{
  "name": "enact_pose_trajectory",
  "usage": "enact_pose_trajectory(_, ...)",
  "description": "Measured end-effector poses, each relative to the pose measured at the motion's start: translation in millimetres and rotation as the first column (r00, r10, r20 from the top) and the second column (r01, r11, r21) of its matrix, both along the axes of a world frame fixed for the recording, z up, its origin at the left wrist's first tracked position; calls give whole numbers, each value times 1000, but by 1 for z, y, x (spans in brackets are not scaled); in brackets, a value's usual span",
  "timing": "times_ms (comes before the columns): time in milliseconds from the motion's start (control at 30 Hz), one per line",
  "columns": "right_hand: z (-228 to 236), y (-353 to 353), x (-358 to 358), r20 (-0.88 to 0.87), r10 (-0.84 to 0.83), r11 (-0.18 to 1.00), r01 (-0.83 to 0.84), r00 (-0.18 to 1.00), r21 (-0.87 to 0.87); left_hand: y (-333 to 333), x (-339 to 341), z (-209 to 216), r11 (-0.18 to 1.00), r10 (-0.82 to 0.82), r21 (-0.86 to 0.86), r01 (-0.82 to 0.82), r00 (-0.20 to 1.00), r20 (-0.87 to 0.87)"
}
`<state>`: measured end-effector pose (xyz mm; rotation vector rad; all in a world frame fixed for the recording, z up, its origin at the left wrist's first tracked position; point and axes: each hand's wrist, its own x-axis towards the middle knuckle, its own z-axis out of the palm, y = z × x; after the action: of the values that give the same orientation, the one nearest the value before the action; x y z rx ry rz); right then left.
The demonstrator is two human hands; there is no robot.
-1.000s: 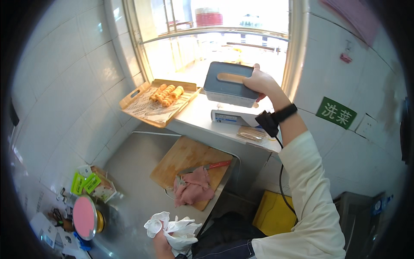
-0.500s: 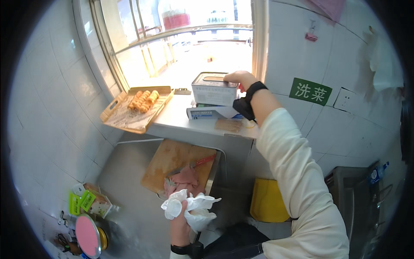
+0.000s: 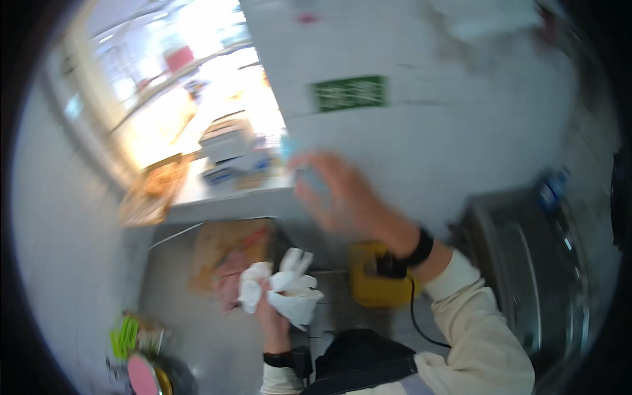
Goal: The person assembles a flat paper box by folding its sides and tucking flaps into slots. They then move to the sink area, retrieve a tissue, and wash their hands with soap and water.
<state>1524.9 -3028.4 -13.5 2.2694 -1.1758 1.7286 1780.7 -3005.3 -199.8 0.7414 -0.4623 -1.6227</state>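
Observation:
Crumpled white disposable gloves (image 3: 294,293) are bunched in my left hand (image 3: 271,319), low over the steel worktop. Part of the fingers is hidden behind the thin white material. My right hand (image 3: 342,191) is raised in front of the white wall, right of the sill, and smeared by motion; a pale bluish-grey patch shows between thumb and fingers, too blurred to name. A lidded white box (image 3: 227,139) stands on the sill, left of that hand, above a blue-and-white carton (image 3: 227,170). A pink cloth (image 3: 230,273) lies partly on the wooden cutting board (image 3: 220,240), just left of the gloves.
A tray (image 3: 141,207) of golden fried food sits at the sill's left end. A yellow bin (image 3: 365,283) stands under my right forearm, and a metal sink (image 3: 520,276) is at right. Green-labelled packs (image 3: 125,336) and a pink round lid (image 3: 141,375) are at lower left.
My right hand has left the white box on the sill and moved right and down. The view has swung to the right. My left hand still holds the gloves.

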Motion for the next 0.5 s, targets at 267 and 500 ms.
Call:
enact_pose_trajectory(267, -146, 250, -84, 151, -150, 836, 44, 977, 547, 131, -219, 15, 790, -560, -41, 611, 748, 356)
enact_pose_trajectory(500, -168, 382, -144, 378, -592, 717, 252, 712, 649, 221, -359, 24, 427, -849, -144, 893, 451, 274)
